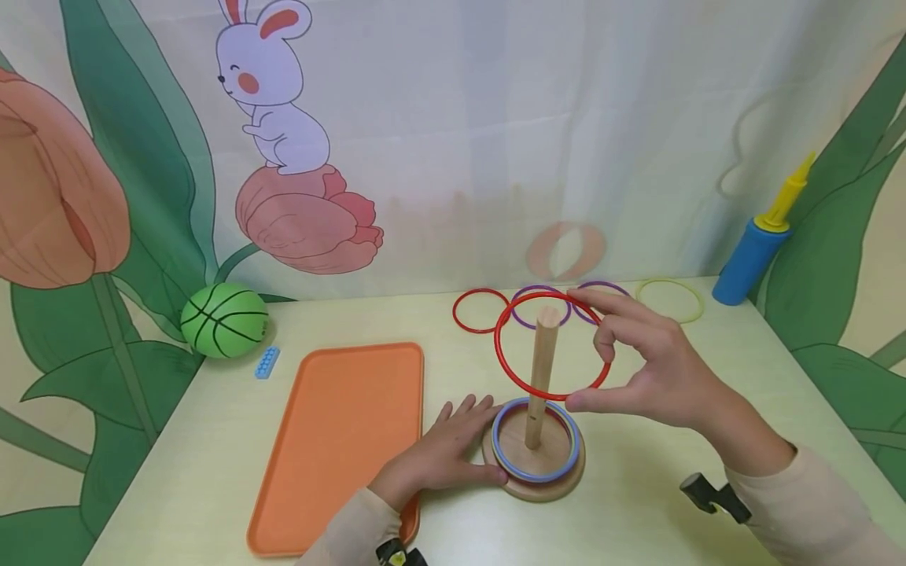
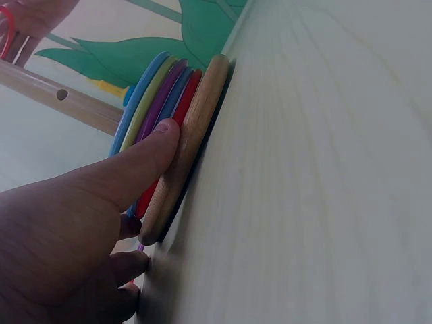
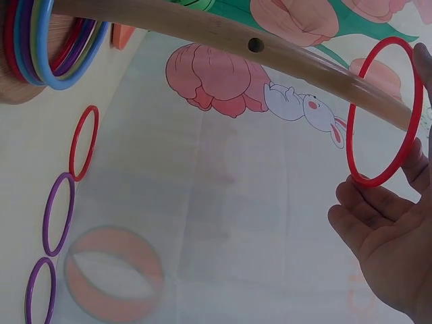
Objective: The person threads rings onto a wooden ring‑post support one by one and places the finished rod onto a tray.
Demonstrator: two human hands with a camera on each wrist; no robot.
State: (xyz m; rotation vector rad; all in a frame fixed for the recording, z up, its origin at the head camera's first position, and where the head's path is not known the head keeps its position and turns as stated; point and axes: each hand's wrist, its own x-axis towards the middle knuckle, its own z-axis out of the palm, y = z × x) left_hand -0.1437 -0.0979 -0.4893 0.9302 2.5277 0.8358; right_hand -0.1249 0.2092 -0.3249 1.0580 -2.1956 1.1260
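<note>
In the head view my right hand [image 1: 654, 365] holds a thin red ring [image 3: 350, 128] at its right side, between fingers and thumb. The ring is raised at the top of a wooden post [image 1: 543, 354], whose tip shows inside the ring's outline. Around the foot of the post, several coloured rings are stacked on a round wooden base [image 2: 202, 101], with a light blue ring [image 1: 534, 478] uppermost. My left hand [image 1: 456, 448] rests at the left of this base, fingers extended. Its thumb [image 2: 152, 152] presses against the base and the lowest red ring in the left wrist view.
An orange tray [image 1: 340, 448] lies left of the stand. Behind are another red ring [image 1: 454, 313], two purple rings [image 3: 46, 229] and a yellow-green ring [image 1: 701, 303]. A green ball [image 1: 225, 320], blue brick [image 1: 267, 362] and blue-yellow pump [image 1: 752, 259] stand near the curtain.
</note>
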